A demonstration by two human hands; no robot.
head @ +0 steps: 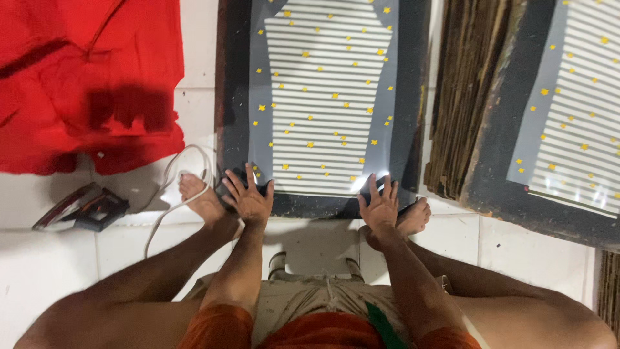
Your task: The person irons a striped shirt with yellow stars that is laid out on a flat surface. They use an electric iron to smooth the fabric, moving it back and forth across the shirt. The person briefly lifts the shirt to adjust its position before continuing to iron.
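A dark frame [413, 97] lies flat on the white tiled floor in front of me, with a clear film [323, 97] of white stripes and small yellow stars laid over it. My left hand [250, 197] presses flat, fingers spread, on the film's near left corner. My right hand [380, 205] rests the same way on the near right corner. Neither hand grips anything. My bare feet [201, 197] flank the frame's near edge.
A second dark frame [504, 148] with the same striped film lies at the right, beside a stack of wooden frames [462, 97]. A red cloth [84, 77] covers the floor at top left. An iron [84, 208] with a white cord [174, 181] sits left.
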